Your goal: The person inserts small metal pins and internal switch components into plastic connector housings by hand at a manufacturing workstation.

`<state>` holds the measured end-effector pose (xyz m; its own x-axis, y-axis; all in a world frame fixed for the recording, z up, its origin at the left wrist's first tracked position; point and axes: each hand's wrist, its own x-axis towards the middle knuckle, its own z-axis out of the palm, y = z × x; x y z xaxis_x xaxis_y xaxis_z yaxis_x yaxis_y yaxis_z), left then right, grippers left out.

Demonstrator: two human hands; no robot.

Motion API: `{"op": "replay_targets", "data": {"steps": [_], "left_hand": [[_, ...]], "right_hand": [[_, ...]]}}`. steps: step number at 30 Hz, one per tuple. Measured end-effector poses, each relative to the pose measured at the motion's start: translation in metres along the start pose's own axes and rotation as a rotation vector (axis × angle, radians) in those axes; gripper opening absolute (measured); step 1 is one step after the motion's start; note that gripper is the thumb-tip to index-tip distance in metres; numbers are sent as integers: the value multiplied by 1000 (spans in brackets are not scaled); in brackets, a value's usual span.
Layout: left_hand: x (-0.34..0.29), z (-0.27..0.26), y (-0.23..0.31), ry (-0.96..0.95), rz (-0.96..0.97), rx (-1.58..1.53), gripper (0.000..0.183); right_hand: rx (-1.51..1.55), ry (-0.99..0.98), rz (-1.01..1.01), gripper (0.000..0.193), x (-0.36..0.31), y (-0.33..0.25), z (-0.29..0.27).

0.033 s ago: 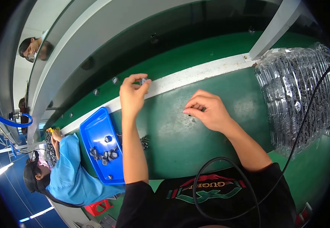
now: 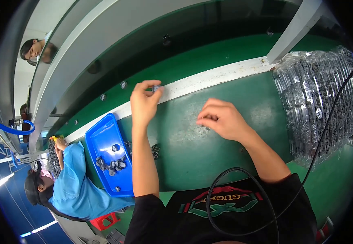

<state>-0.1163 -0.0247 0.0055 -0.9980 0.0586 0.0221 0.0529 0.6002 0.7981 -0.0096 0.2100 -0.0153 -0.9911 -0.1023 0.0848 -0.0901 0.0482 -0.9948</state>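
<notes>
My left hand (image 2: 144, 106) is raised over the white rail (image 2: 192, 83). Between its thumb and fingers it pinches a small grey piece with a shiny face (image 2: 156, 88). My right hand (image 2: 222, 118) hovers at a worn pale patch of the green table (image 2: 176, 162), thumb and fingertips pressed together. Whatever those fingertips hold, if anything, is hidden. Left of my left forearm lies a blue tray (image 2: 96, 140) holding several small dark pieces (image 2: 120, 164). More dark pieces (image 2: 155, 151) sit on the table beside that forearm, partly covered by it.
Stacked clear plastic trays (image 2: 318, 110) fill the right end. Beyond the rail, a green strip carries spaced small pieces (image 2: 123, 84). A grey post (image 2: 294, 32) rises at the far right. A black cable (image 2: 302, 185) loops before my chest. A co-worker in blue (image 2: 72, 179) works at left.
My left hand has shifted slightly right, and the piece in it is turned a little. My right fingertips have moved slightly. The pieces on the far green strip sit slightly farther right.
</notes>
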Motion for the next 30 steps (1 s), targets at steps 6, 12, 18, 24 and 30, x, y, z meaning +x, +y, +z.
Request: {"op": "replay_targets", "data": {"steps": [6, 12, 18, 24, 30], "left_hand": [[-51, 16, 12, -174, 181, 215, 31], [-40, 25, 37, -93, 156, 218, 28], [80, 64, 21, 73, 247, 458, 43], [154, 101, 9, 167, 293, 454, 42], [155, 114, 13, 210, 413, 283, 33]], "right_hand": [[-588, -366, -401, 11, 8, 4, -4], [-533, 174, -67, 24, 148, -5, -19], [-904, 477, -148, 42, 289, 50, -19], [-586, 146, -301, 42, 284, 37, -27], [-571, 140, -312, 30, 270, 43, -63]]}}
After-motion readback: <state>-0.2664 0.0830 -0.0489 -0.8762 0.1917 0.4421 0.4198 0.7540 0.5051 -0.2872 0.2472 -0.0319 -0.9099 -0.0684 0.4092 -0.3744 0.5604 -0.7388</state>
